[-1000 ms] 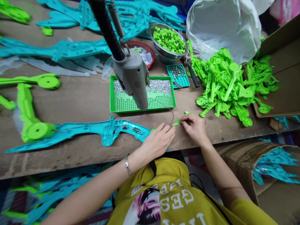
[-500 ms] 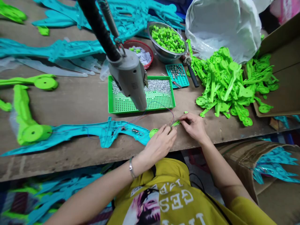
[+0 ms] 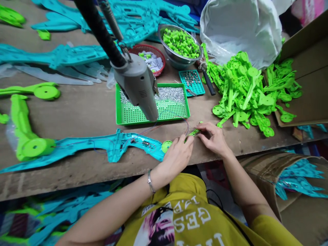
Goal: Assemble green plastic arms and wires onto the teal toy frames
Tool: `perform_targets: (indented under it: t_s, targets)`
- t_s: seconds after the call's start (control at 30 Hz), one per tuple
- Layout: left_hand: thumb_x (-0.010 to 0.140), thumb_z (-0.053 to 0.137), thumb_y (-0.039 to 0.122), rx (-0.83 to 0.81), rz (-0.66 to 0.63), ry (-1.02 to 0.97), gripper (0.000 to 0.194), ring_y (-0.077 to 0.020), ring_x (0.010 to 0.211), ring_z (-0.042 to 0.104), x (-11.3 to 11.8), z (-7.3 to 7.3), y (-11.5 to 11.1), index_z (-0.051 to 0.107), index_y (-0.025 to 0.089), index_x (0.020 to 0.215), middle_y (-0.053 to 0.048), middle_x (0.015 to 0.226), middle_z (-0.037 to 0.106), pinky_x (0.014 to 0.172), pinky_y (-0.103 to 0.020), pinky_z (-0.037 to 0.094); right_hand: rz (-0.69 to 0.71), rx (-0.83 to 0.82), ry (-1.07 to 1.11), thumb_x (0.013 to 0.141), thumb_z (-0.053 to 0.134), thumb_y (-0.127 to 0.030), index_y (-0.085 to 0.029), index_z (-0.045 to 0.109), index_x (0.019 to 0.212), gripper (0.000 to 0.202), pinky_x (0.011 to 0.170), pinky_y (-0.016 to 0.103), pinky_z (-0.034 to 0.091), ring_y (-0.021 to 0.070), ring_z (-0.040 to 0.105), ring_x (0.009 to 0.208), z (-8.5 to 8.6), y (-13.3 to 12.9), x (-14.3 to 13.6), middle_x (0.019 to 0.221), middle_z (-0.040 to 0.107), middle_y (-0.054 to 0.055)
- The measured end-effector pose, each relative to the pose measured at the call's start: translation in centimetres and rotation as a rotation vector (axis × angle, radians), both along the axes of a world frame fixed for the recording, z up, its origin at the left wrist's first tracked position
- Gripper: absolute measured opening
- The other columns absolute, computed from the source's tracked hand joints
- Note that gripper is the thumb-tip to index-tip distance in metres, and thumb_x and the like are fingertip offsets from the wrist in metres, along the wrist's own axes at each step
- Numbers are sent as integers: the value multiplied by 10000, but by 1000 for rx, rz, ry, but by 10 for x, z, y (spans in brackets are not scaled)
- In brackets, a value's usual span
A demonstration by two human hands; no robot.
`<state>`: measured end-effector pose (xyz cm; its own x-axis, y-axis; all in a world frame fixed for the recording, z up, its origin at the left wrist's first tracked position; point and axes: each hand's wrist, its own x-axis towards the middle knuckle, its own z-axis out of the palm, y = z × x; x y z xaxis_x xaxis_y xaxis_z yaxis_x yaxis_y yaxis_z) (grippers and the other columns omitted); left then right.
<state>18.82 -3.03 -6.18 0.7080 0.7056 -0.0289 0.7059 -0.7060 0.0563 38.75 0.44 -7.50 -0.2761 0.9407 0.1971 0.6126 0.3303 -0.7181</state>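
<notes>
A slim green plastic arm with a round disc end lies at the table's front edge, joined to the tip of a long blue plastic shell half. My left hand is closed on the green arm's middle, covering part of it. On its far end, the fingertips of my right hand are pinched together. Thin red and blue wires loop past my left fingers and run back to the blue shell. Small metal parts sit inside that shell.
A grey electric screwdriver hangs over a green tray of screws. Behind are a metal bowl of green pieces, a red basket and a small teal tray. Green arms are heaped at the right, beside a cardboard box.
The green arm's far end has come up to my right fingers, and more of it shows between my hands. My left hand has shifted slightly; the view has moved a little.
</notes>
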Motion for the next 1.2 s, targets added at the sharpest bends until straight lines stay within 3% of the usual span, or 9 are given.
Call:
perform_targets:
  t_s: [0.17, 0.33, 0.8, 1.2]
  targets:
    - [961, 420, 101, 33, 14, -28, 324, -250, 985, 523, -1, -1, -1, 613, 84, 1221, -115, 1056, 580, 782, -367, 470, -81, 27, -115, 809, 623, -143, -212, 654, 999, 204, 790, 355, 560, 210, 664, 845, -4, -10, 4, 911, 699, 56]
    - [973, 397, 113, 50, 22, -18, 329, -248, 985, 518, -1, -1, 0, 613, 90, 1221, -117, 1075, 580, 790, -369, 477, -138, 23, -45, 882, 591, -188, -223, 644, 939, 85, 731, 320, 566, 177, 670, 742, -8, -11, 0, 865, 715, 35]
    - [984, 397, 123, 68, 29, -15, 324, -247, 984, 531, 1, -1, -1, 623, 92, 1213, -108, 1044, 572, 763, -363, 477, -69, 26, -37, 881, 611, -197, -221, 673, 928, 82, 750, 319, 578, 181, 714, 764, -4, -4, -3, 864, 750, 30]
    - [996, 394, 150, 40, 45, -23, 328, -235, 1018, 534, -1, 3, -3, 611, 105, 1238, -119, 1157, 580, 807, -358, 480, -82, 169, -61, 877, 560, -180, -236, 676, 886, 128, 777, 364, 585, 207, 715, 784, -14, 0, -12, 830, 750, 38]
